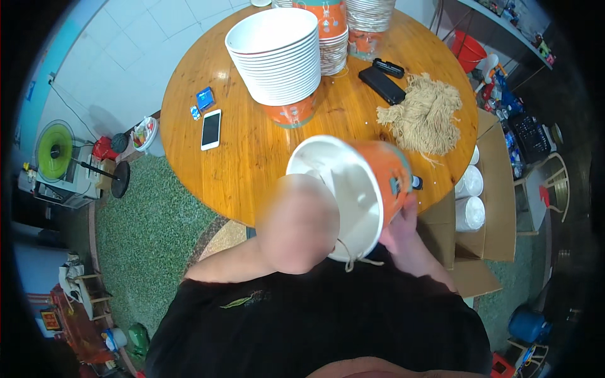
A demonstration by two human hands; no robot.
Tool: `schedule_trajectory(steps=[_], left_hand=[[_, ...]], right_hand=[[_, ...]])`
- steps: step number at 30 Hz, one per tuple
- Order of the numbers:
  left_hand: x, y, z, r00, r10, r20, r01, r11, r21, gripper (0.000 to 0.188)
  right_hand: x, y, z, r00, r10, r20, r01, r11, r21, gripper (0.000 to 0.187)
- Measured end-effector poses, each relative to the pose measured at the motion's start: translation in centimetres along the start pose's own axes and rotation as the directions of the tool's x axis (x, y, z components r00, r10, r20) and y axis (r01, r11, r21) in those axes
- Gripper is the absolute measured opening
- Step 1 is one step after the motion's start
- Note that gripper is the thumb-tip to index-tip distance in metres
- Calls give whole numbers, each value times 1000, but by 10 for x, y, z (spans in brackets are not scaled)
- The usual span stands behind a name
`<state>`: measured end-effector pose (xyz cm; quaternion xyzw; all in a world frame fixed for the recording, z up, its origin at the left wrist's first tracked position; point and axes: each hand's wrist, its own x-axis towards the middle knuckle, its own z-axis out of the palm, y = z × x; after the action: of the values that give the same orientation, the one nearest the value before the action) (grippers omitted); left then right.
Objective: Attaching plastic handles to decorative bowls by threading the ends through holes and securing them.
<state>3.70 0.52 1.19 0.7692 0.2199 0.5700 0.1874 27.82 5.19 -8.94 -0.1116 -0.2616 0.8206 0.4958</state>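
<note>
We have a round wooden surface before us, and at its right side a cardboard box with its flaps open. Near the far part of the surface we see a tall stack of nested white buckets, the lowest one orange outside. Closer, at the surface's near edge, we hold an orange-and-white bucket tilted, its white mouth facing us. Beyond it, to the right, lies a heap of tan twine. Our left hand is blurred at the bucket's mouth, so we cannot tell how its fingers stand; our right hand has its fingers gripping the orange outer wall. A black case lies beside the twine, a white phone rests at left, and a knotted cord hangs at the bucket's rim.
</note>
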Motion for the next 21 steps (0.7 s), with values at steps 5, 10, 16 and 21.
schedule_trajectory(steps=[5,10,16,21], left_hand=[[-21,-13,-20,1000,-29,1,26,912,409,33],[-69,-47,-26,955,-238,-177,295,814,500,62],[-117,-64,-35,843,-510,-173,492,598,633,52],[-112,-68,-31,835,-520,-179,507,604,615,43]], right_hand=[[48,-66,11,942,-325,-77,300,925,-235,83],[136,-159,44,799,-585,141,434,398,-808,54],[281,-211,151,702,-541,463,148,-526,-838,39],[381,-214,193,755,-456,471,121,-609,-784,86]])
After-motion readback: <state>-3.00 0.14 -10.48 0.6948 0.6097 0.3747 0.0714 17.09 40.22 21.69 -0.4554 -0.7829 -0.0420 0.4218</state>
